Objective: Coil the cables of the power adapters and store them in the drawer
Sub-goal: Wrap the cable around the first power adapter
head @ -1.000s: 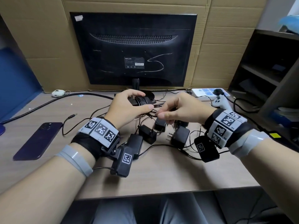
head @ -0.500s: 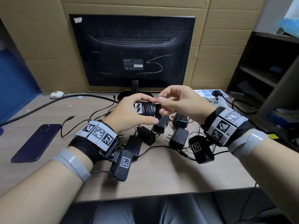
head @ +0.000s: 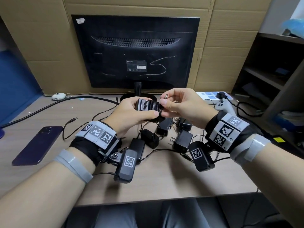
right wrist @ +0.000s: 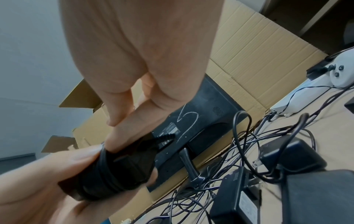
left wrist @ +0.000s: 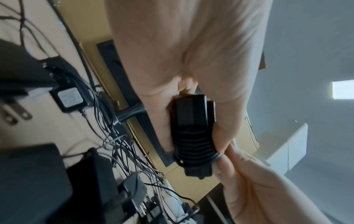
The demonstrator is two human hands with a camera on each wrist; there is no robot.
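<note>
My left hand (head: 136, 111) grips a black power adapter (head: 144, 105) held above the desk, its thin cable wound in tight turns around the body (left wrist: 193, 145). My right hand (head: 174, 104) pinches the free end of that cable, with the metal barrel plug (head: 165, 96) sticking up between thumb and forefinger. In the right wrist view the wound adapter (right wrist: 118, 171) sits between both hands. Several more black adapters (head: 182, 140) lie on the desk below with loose tangled cables (right wrist: 239, 151). No drawer is in view.
A monitor (head: 136, 51) stands back-side toward me against cardboard. A dark phone (head: 37, 144) lies at the left, a white power strip (head: 212, 95) and a white controller (head: 223, 105) at the right. A dark shelf unit (head: 271, 71) stands at the right.
Both hands have lifted the wound adapter off the desk and toward me. The right hand has brought the cable's plug end up over the coil.
</note>
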